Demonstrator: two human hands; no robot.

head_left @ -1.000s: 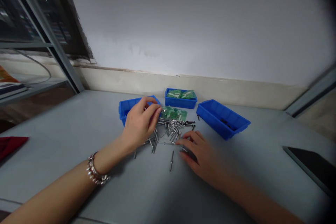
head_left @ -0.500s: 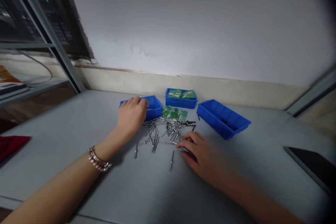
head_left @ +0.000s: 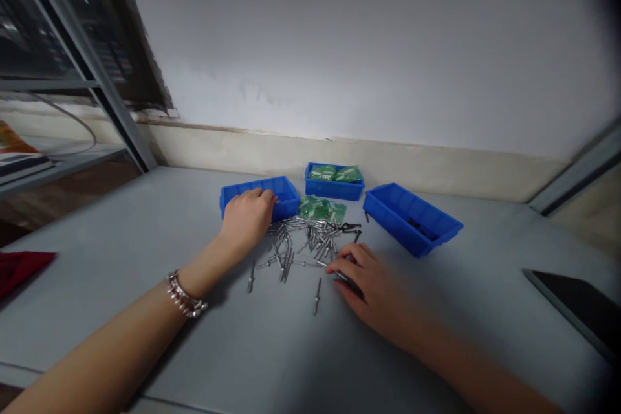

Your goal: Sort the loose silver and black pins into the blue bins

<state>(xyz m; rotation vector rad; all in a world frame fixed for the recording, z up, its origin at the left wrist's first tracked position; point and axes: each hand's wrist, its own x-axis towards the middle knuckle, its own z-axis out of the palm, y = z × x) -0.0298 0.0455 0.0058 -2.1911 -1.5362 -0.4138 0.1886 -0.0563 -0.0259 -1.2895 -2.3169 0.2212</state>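
My left hand (head_left: 248, 217) is at the front rim of the left blue bin (head_left: 286, 187), its fingers curled inward and the tips mostly hidden. Something small shows at its fingertips, too unclear to name. My right hand (head_left: 366, 288) rests on the table at the right of a loose pile of silver rivets (head_left: 315, 236). Its thumb and fingers close around one rivet (head_left: 341, 276). A single rivet (head_left: 317, 297) lies apart in front of the pile, and another rivet (head_left: 251, 277) lies to its left.
Green packets (head_left: 323, 208) lie behind the pile. A rear blue bin (head_left: 334, 191) holds more green packets. The right blue bin (head_left: 407, 220) has dark screws in it, and several dark screws (head_left: 350, 228) lie by the pile. A dark tablet-like object (head_left: 575, 304) is at the right; red cloth (head_left: 22, 268) at the left.
My left hand has come slightly down and toward me at the left bin's rim, uncovering more of the bin. My right hand has hardly moved.
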